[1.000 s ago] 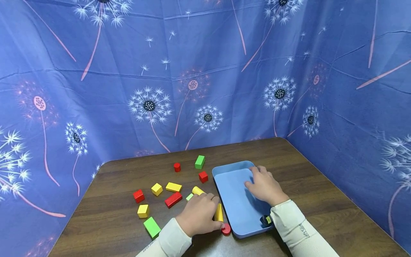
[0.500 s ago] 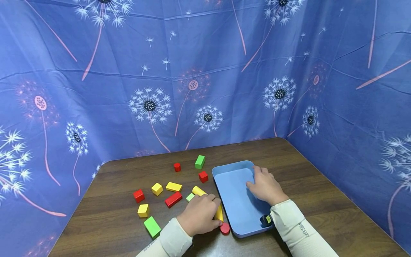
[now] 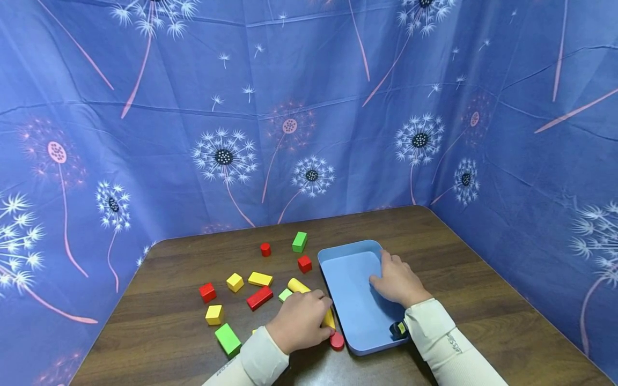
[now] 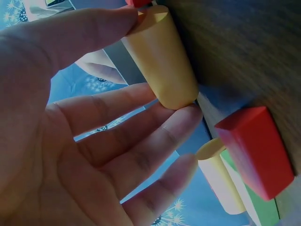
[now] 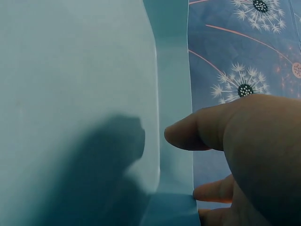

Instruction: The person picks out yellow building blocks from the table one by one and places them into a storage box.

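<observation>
My left hand [image 3: 300, 321] pinches a yellow cylinder block [image 4: 162, 59] between the thumb at one end and fingertips at the other. In the head view the hand partly covers this cylinder, which lies by the tray's left side. A round red block [image 3: 337, 341] sits just below the thumb. Another yellow cylinder [image 3: 298, 285] and a light green block [image 3: 285, 295] lie beyond the knuckles. My right hand [image 3: 399, 280] holds the right wall of the blue tray [image 5: 174, 94], thumb on the inner side and fingers outside; the outer fingertips are partly hidden by the wall.
To the left, loose blocks include a red bar [image 3: 259, 298], a yellow bar [image 3: 260, 279] and a large green block [image 3: 228, 340]. A green block [image 3: 300, 242] and red cube [image 3: 304, 264] lie near the tray's far left corner. A patterned blue curtain [image 3: 338, 107] stands behind the table.
The right hand's fingers have drawn in along the tray's right rim. The round red block has shifted slightly left by the left thumb. The left hand has barely moved.
</observation>
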### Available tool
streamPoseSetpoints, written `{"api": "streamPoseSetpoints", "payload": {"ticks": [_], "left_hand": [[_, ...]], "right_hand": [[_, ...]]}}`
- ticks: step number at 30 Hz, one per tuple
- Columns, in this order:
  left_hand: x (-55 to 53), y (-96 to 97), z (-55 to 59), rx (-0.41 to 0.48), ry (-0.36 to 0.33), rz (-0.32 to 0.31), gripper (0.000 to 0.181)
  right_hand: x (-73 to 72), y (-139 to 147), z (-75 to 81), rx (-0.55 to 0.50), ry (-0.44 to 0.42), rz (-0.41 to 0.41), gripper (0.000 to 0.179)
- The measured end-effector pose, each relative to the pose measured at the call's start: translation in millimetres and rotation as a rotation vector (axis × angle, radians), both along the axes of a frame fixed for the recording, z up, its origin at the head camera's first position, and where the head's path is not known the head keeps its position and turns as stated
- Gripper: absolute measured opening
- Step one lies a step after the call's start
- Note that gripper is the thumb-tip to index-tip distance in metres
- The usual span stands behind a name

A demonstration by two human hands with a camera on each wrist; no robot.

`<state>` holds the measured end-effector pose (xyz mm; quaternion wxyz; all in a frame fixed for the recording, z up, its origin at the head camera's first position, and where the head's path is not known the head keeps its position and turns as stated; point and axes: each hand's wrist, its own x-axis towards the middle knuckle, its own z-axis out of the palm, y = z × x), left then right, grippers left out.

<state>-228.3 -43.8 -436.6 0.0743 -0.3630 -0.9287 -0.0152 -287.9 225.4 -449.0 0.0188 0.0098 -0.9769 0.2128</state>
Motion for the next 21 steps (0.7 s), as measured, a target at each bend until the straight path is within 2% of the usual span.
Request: {"api": "streamPoseSetpoints", "payload": {"ticks": [7,14,21], "left_hand": [[-1.2,0.7,1.7,0.029,-0.029,0.016,0.029],[-2.7,-0.9,4.9,0.060,0.006,0.035,0.026],[-0.3,-3.9,10.0,0.092,0.038,0.062,0.035]], "right_hand": [[-0.6,-0.4,-3.0,0.002,-0.002,-0.013,0.083],[-1.2,-0.2,-3.5,0.015,0.004,-0.016,0.085],[-1.6,-0.4,-5.0,0.025,0.011,-0.012,0.084]]}}
